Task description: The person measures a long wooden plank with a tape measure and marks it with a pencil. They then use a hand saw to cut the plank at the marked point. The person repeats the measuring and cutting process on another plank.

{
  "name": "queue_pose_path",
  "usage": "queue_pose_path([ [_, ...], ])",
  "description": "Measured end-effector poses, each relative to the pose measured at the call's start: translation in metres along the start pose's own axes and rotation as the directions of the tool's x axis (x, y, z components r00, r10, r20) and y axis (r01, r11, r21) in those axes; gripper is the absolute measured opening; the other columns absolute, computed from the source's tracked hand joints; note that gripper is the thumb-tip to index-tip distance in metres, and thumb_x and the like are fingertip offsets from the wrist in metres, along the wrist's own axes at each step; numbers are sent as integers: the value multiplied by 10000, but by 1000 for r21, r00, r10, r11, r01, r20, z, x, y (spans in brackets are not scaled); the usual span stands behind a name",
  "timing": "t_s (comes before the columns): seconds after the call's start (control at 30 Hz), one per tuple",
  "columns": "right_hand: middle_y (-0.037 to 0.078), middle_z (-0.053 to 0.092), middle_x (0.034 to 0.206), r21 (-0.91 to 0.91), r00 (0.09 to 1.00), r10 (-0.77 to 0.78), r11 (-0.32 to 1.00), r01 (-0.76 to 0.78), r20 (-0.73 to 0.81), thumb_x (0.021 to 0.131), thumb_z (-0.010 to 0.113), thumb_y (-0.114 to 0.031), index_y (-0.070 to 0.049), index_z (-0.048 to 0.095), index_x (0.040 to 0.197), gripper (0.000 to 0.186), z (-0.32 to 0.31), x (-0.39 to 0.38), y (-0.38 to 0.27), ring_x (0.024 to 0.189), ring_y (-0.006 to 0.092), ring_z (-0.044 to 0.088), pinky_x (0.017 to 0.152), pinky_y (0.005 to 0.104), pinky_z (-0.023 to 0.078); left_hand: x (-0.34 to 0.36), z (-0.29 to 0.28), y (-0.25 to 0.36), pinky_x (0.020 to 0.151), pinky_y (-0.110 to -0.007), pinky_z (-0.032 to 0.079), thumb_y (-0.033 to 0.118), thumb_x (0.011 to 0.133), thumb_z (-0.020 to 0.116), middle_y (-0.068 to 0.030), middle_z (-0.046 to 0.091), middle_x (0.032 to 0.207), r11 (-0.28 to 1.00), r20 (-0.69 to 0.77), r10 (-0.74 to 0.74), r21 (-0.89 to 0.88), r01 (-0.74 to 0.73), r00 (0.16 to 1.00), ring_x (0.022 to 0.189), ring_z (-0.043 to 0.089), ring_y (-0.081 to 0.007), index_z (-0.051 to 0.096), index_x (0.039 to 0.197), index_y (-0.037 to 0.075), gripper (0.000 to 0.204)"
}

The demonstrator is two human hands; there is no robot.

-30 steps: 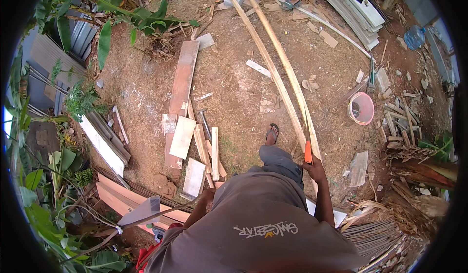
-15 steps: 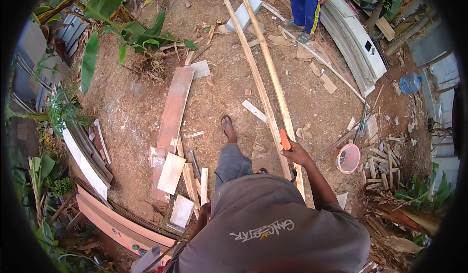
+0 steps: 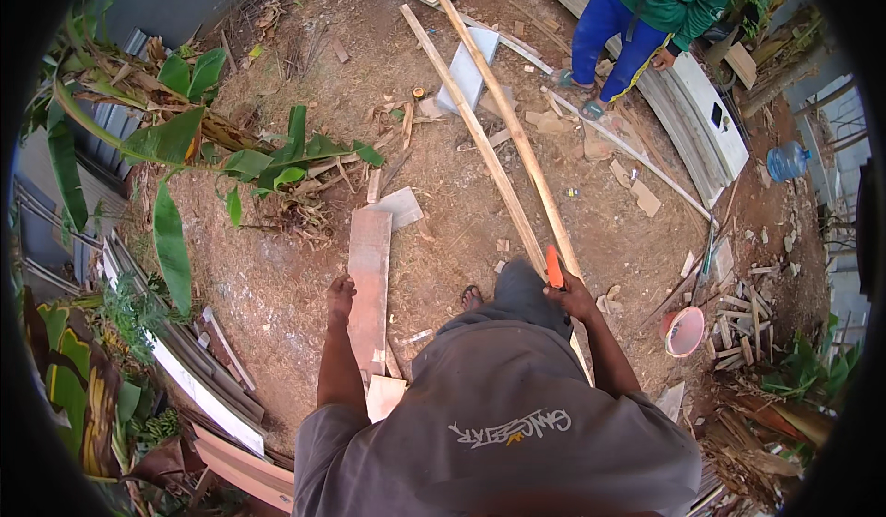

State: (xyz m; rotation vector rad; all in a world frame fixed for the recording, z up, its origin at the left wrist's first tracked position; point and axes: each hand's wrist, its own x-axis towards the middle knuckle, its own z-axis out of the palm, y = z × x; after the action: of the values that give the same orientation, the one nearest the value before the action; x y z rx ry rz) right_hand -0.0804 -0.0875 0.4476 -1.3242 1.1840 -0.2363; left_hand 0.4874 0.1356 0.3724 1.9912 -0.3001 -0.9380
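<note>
My right hand (image 3: pixel 565 293) is closed round an orange-handled tool (image 3: pixel 554 266), held over the lower part of a long pale timber (image 3: pixel 513 148); its working end is hard to make out. A second long timber (image 3: pixel 471 111) runs alongside. My left hand (image 3: pixel 341 291) is raised with loosely bent fingers and nothing visible in it, above the ground beside a wide reddish board (image 3: pixel 369 258). A pale sheet offcut (image 3: pixel 397 205) lies at that board's top end.
A person (image 3: pixel 628 18) in green top and blue trousers stands upper right by stacked panels (image 3: pixel 701 162). A pink bucket (image 3: pixel 683 332), scrap wood (image 3: pixel 738 323) and blue water jug (image 3: pixel 786 163) are right. Banana plants (image 3: pixel 171 249) and leaning boards (image 3: pixel 185 369) line the left.
My left hand has risen forward into clear view from beside my body. I have stepped forward along the timbers, still holding the orange tool. The other person has come further into view.
</note>
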Motion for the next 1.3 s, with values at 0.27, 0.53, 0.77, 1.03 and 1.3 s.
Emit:
queue_pose_path([
  [0.27, 144, 644, 1146, -346, 993, -45, 938, 4, -109, 825, 807, -264, -50, 560, 1325, 597, -17, 212, -84, 1032, 301, 640, 908, 393, 491, 233, 92, 151, 843, -349, 522, 205, 968, 624, -96, 707, 967, 908, 227, 213, 314, -278, 950, 870, 667, -206, 644, 1263, 32, 343],
  [0.53, 179, 639, 1151, -537, 964, -225, 836, 117, -139, 798, 794, -237, -69, 575, 1264, 541, -46, 501, -194, 1067, 379, 627, 884, 460, 502, 311, 142, 174, 925, -430, 536, 310, 928, 708, -251, 553, 1402, 753, 258, -220, 658, -4, 941, 1159, 639, -342, 440, 1509, 124, 666],
  [0.77, 160, 641, 1212, -805, 955, -258, 593, 35, -149, 787, 797, -284, -75, 588, 1240, 540, -59, 777, -277, 1121, 349, 616, 912, 481, 495, 488, 177, 224, 961, -427, 512, 272, 900, 755, -219, 632, 1273, 802, 237, -244, 594, 59, 941, 1132, 644, -332, 468, 1472, 126, 657],
  [1.03, 50, 651, 1171, -885, 965, -213, 463, -37, -152, 905, 543, -120, -151, 624, 1259, 365, -52, 1041, -205, 1130, 266, 596, 956, 441, 438, 827, 376, 263, 1017, -455, 486, 243, 874, 693, -252, 582, 1360, 645, 546, -210, 701, -305, 811, 1203, 596, -421, 509, 1440, 93, 614],
  [1.3, 43, 651, 1081, -903, 962, -151, 403, -149, -226, 929, 505, -122, -167, 661, 1174, 294, -25, 1145, -76, 1096, 230, 597, 980, 415, 406, 1040, 561, 260, 1022, -480, 497, 256, 837, 743, -227, 442, 1445, 295, 706, -117, 696, -654, 698, 1228, 560, -431, 431, 1481, 155, 723],
])
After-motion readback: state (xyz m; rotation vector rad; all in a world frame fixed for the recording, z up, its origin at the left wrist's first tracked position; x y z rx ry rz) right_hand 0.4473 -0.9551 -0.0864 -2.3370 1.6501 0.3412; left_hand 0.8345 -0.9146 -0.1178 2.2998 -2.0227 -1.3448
